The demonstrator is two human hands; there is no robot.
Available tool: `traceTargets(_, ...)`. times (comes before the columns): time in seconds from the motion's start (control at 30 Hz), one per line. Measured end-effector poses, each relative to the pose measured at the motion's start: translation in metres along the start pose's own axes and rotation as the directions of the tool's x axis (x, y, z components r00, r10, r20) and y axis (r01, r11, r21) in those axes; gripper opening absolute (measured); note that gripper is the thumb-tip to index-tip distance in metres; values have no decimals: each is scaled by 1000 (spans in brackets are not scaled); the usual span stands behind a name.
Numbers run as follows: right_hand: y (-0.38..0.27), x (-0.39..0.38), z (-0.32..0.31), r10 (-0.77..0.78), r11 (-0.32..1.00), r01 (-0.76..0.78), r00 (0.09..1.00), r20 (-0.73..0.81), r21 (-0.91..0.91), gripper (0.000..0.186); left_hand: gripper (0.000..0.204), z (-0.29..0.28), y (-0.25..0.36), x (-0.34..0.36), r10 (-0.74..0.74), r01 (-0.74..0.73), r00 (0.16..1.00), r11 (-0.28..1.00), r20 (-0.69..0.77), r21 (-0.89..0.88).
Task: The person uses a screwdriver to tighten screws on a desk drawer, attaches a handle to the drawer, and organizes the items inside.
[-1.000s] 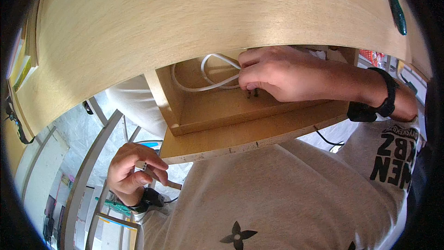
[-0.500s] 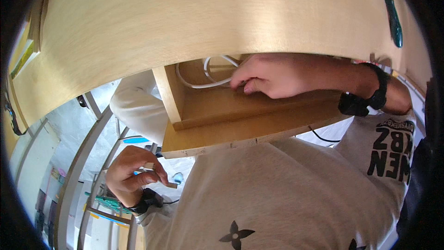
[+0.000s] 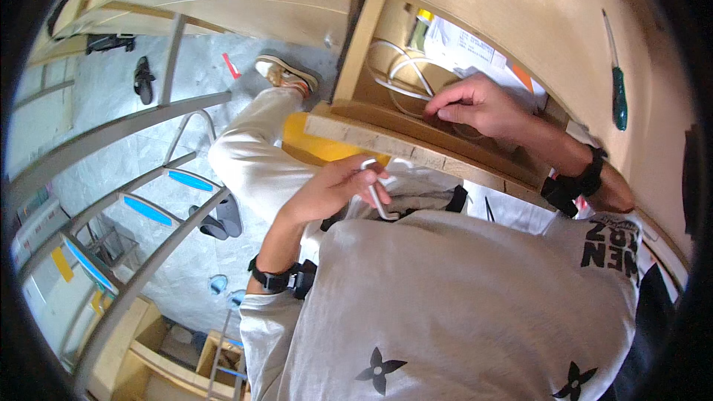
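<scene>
Left hand: the left hand is raised in front of the chest, below the wooden shelf; its fingers are curled shut round one bent silver metal hex key, whose long leg hangs down past the palm.
Right hand: the right hand reaches into the open light-wood compartment under the pale plywood table top; its fingers are pinched together at a spot on the compartment floor, and whether they grip anything there cannot be told.
Hex key position: in the left hand, just in front of the layered plywood edge of the compartment floor, well apart from the right hand.
Cables: white looped cable lies coiled inside the compartment, just beside the right fingertips; the number of strands cannot be told.
Screwdriver: one green-handled screwdriver lies on the table top, far to the right.
Wrist bands: two black bands, one on the left wrist, one on the right wrist.
Clothing: grey printed T-shirt fills the lower view; white trouser leg ends in one tan shoe on the grey floor.
Obstruction: the compartment's wooden side wall and the plywood edge screen the spot under the right hand.
Surroundings: yellow flat object under the shelf; grey metal frame rails cross the left side.
</scene>
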State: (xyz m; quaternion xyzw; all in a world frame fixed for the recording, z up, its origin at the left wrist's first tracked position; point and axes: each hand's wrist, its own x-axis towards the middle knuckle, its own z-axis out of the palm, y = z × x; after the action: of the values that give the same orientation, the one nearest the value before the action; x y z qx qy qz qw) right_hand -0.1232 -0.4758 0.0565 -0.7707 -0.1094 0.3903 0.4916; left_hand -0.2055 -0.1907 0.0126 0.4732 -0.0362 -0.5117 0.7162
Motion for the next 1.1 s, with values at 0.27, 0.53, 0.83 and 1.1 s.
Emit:
traceTargets(0.27, 4, 7, -6, 147, 972, -149, 989, 22, 183, 13, 40, 13, 1, 14, 169, -171, 980, 985, -102, -6)
traceTargets(0.53, 0, 14, -3, 108, 993, -105, 993, -39, 61, 9, 31, 23, -20, 20, 187, -186, 973, 982, -136, 19)
traceTargets(0.83, -8, 16, 4, 17, 988, -16, 1000, 5, -154, 9, 31, 39, -24, 17, 201, -209, 963, 978, -180, -26)
traceTargets(1.1, 0, 18, -1, 51, 998, -54, 994, 94, 26, 16, 32, 48, -21, 25, 251, -274, 954, 952, -165, -136)
